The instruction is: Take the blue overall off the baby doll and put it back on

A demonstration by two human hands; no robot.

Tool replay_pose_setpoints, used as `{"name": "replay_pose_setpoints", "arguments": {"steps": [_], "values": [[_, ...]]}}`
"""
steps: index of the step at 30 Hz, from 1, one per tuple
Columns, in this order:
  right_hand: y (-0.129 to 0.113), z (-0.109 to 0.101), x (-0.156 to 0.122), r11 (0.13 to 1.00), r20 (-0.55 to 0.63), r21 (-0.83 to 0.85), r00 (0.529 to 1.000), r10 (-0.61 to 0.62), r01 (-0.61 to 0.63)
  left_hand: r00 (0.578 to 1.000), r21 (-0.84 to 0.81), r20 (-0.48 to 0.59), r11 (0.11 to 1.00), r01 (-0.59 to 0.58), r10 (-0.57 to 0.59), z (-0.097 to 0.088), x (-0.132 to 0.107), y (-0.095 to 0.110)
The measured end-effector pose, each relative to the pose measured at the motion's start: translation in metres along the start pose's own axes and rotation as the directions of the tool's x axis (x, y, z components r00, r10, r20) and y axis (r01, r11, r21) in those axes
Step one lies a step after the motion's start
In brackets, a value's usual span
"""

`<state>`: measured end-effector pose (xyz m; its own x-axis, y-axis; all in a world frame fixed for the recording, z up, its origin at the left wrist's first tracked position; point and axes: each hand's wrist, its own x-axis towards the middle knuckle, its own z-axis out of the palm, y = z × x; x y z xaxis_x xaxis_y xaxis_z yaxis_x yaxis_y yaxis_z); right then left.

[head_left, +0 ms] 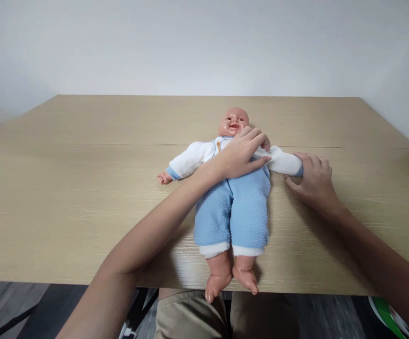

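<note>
A baby doll [249, 202] in a white top and blue fleece trousers lies on its back on the wooden table, its head toward the wall and its bare feet just past the front edge. Across its chest reaches my left hand [245, 153], with fingers and thumb curled around the top of the white sleeve [284, 161] near the shoulder. My right hand [314, 181] is wrapped around the blue cuff at the end of that same sleeve, hiding the doll's hand. The doll's other arm [190, 159] stretches out to the left, its small hand bare.
The light wooden table [66, 202] has a seam running across it. Behind it rises a pale wall [204, 47]. My knees [190, 313] in tan trousers are under the front edge, and a green and white object [384, 313] shows at the lower right.
</note>
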<state>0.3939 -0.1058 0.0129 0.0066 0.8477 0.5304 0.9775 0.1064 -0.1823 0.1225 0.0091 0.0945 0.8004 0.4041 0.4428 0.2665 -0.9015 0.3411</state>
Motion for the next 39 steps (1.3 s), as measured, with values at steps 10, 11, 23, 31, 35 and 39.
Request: {"name": "replay_pose_setpoints", "arguments": {"steps": [10,11,23,31,35,39], "values": [[-0.02,-0.03,0.01,0.946,-0.09,0.319,0.991,0.098,-0.064,0.994,-0.08,0.034,0.991,0.103,-0.101,0.031,0.0,0.008],[-0.026,-0.031,0.009,0.911,-0.083,0.404,0.989,0.124,-0.08,0.994,-0.069,0.027,0.991,0.11,-0.109,0.032,0.0,0.009],[-0.032,0.018,-0.007,0.576,0.133,0.793,0.979,0.152,-0.197,0.976,-0.193,-0.103,0.966,0.169,-0.191,0.033,-0.006,0.002],[-0.037,0.022,0.003,0.773,0.233,0.632,0.938,-0.258,0.055,0.8,-0.644,-0.343,0.743,0.181,-0.492,0.027,-0.028,-0.013],[-0.063,0.029,0.008,0.662,0.253,0.75,0.93,-0.266,-0.015,0.651,-0.752,-0.415,0.642,0.148,-0.636,0.022,-0.035,-0.02],[-0.103,0.04,0.022,0.398,0.313,0.885,0.942,-0.125,-0.241,0.547,-0.846,-0.396,0.525,0.094,-0.737,0.016,-0.044,-0.031]]}}
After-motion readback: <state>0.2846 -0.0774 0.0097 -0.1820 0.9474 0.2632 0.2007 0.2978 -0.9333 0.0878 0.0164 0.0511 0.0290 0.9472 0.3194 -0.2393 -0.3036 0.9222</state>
